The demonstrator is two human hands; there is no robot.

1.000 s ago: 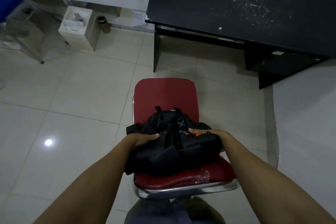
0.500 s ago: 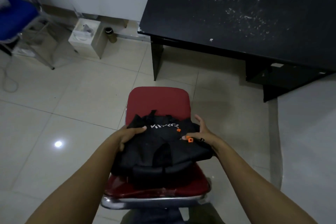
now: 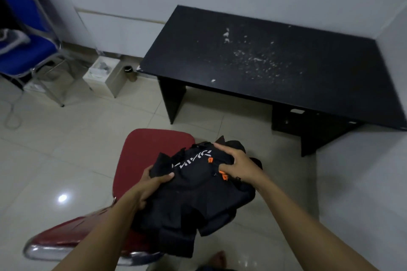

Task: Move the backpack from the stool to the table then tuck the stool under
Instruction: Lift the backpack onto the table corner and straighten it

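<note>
Your left hand (image 3: 152, 182) grips the black backpack (image 3: 198, 196) at its left edge, fingers closed on the fabric. Your right hand (image 3: 236, 166) clamps its top right by the orange tabs. Backpack held between both hands, over the red stool's (image 3: 143, 160) right side. Beyond, the black tabletop (image 3: 275, 66) stands bare but for white flecks.

We are seeing two bare forearms, no sleeves showing, left hand (image 3: 152, 185), right hand (image 3: 239, 166), no rings visible.
</note>
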